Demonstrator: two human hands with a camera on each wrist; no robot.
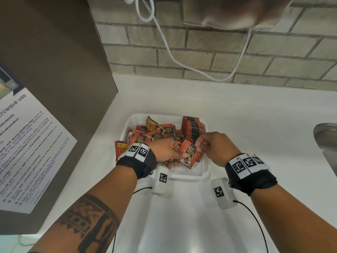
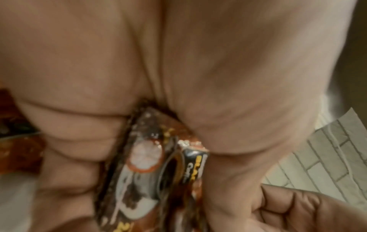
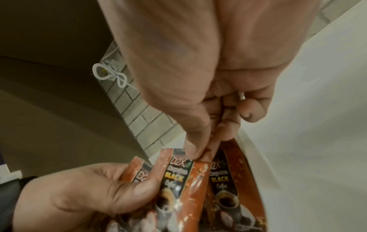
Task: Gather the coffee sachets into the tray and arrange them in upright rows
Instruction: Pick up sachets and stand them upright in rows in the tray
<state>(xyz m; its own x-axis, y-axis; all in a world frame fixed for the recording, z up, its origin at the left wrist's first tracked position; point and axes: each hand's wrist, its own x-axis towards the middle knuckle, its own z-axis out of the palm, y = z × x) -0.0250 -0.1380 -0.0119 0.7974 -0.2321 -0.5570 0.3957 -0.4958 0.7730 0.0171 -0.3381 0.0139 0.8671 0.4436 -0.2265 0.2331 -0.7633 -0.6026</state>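
Observation:
A clear plastic tray (image 1: 189, 177) on the white counter holds a loose heap of orange coffee sachets (image 1: 155, 133) at its left and middle. A row of upright sachets (image 1: 193, 127) stands at its far right corner. My left hand (image 1: 169, 152) grips a small bunch of sachets (image 1: 189, 154) over the tray's near side; the bunch (image 2: 147, 164) fills the left wrist view. My right hand (image 1: 200, 145) pinches the top edge of one sachet (image 3: 178, 177) of that bunch between thumb and forefinger (image 3: 196, 150). One sachet (image 1: 119, 149) hangs over the tray's left rim.
A brown cabinet side with a taped paper notice (image 1: 23, 148) stands close on the left. A brick wall with a hanging white cable (image 1: 167, 46) is behind. A steel sink rim (image 1: 326, 139) lies at the right. White counter (image 1: 255, 110) surrounds the tray.

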